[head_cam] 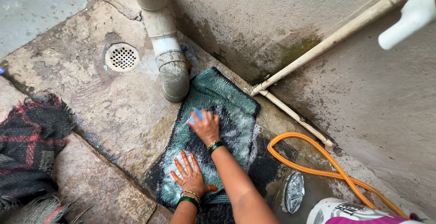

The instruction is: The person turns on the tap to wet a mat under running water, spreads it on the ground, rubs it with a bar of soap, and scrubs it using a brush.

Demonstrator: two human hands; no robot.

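We see a shaggy teal mat (222, 115) lying wet and foamy on the stone floor (113, 110), low and centre in the view, its far corner just beside the foot of a grey pipe (170, 65). Our right hand (206, 126) is clenched around a small blue brush (196, 114), pressing it into the pile near the mat's middle. Our left hand (190, 175), at 7 o'clock from the right, lies flat with fingers spread and released, pinning the soapy near end.

A round perforated drain (121, 57) sits at 10 o'clock from the mat. A smooth orange hose (327, 171) curves at 4 o'clock. A frayed dark plaid cloth (29, 146) lies at 9 o'clock, well apart.
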